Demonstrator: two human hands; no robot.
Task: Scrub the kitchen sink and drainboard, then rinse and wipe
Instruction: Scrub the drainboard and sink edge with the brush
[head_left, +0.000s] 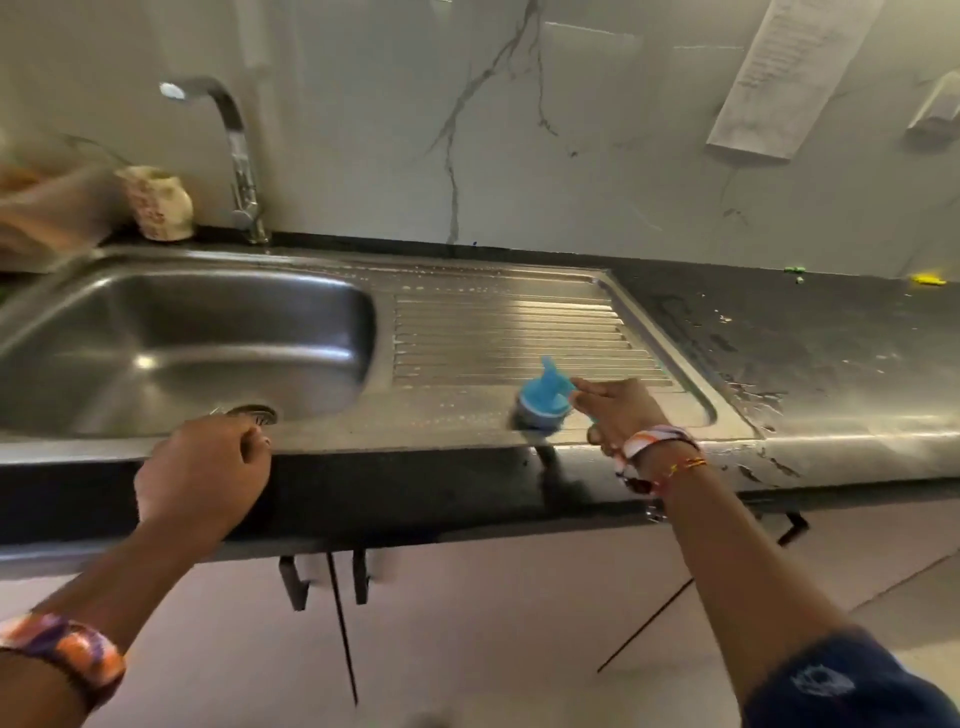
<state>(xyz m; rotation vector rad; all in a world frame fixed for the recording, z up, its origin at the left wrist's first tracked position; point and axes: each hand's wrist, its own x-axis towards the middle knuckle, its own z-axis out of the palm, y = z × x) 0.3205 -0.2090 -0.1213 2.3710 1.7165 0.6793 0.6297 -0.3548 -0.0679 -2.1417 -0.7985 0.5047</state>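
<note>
Right-hand fingers (597, 387): I logged them curled round the handle of a blue scrub brush (543, 397), gripping it. Right hand (621, 410): over the near edge of the drainboard (509, 332), a patterned band and threads at the wrist. Brush head: down on the flat steel strip just in front of the ribs; white flecks lay scattered on the steel around it.

Left hand (205, 467): I recorded it resting on the counter's front edge just before the sink (182, 332), fingers curled under; whether they held anything I could not tell. A round metal piece (249, 414) showed just beyond the knuckles on the sink rim.

Further out: basin left, drainboard right, one steel unit. Tap (236, 156) at the back rim. Pale cup (156, 202) left of the tap. Dark countertop (805, 338) right of the drainboard, streaked and wet-looking. Marbled wall (493, 104) behind.
</note>
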